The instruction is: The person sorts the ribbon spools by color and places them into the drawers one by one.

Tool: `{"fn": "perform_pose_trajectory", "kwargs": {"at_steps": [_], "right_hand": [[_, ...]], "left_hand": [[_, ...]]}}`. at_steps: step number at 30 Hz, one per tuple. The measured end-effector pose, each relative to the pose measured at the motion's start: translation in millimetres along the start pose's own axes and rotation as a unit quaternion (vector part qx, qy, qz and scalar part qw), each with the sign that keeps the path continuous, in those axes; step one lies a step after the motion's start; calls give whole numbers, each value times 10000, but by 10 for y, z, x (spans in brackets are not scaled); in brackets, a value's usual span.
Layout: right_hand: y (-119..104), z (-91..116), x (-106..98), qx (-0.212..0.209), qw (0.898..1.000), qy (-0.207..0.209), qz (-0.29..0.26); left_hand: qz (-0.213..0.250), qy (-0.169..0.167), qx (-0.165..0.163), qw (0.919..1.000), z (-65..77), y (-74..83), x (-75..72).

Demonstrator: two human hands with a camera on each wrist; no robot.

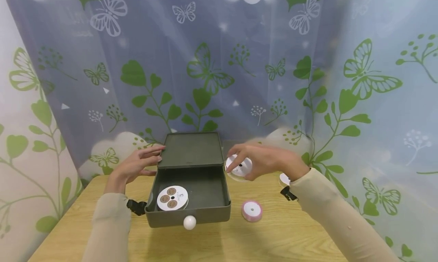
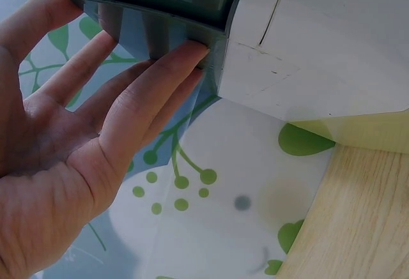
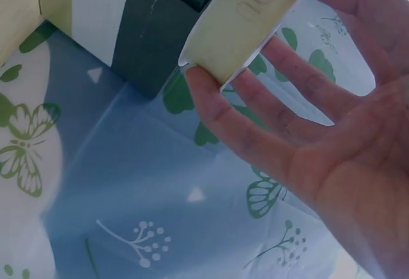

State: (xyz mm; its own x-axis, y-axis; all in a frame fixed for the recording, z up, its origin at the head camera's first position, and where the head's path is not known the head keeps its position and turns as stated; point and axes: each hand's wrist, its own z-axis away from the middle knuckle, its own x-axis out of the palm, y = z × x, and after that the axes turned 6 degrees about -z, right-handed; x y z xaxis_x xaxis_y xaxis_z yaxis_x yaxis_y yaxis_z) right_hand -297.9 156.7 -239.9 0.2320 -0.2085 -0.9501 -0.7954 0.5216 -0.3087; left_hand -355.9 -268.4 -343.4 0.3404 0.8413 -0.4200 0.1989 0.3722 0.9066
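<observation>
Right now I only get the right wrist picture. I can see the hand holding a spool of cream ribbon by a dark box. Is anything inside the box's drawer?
Observer: Yes, one white spool with three brown circles lies in the pulled-out drawer, near its front left corner.

Operator: Cool! And what's the other one of the hands doing?

Observer: The left hand has its fingertips against the left edge of the dark box.

Box (image 1: pixel 191 150) on table (image 1: pixel 273 235), backdrop (image 1: pixel 154 34) behind; spool (image 1: pixel 176 202) in left of drawer (image 1: pixel 208 186), ribbon roll (image 1: pixel 252 213) right of drawer.
</observation>
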Motion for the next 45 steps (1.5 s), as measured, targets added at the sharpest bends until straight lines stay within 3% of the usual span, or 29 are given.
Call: {"fn": "perform_pose_trajectory", "kwargs": {"at_steps": [24, 33, 45], "right_hand": [[-368, -386, 32, -97, 9979, -398, 494], [-471, -572, 96, -452, 9945, -660, 680], [-515, -787, 215, -144, 9914, -1023, 803]], "left_hand": [[53, -6, 49, 10000, 12, 13, 3], [75, -12, 59, 10000, 20, 6, 8], [91, -1, 66, 9999, 20, 9, 9]]}}
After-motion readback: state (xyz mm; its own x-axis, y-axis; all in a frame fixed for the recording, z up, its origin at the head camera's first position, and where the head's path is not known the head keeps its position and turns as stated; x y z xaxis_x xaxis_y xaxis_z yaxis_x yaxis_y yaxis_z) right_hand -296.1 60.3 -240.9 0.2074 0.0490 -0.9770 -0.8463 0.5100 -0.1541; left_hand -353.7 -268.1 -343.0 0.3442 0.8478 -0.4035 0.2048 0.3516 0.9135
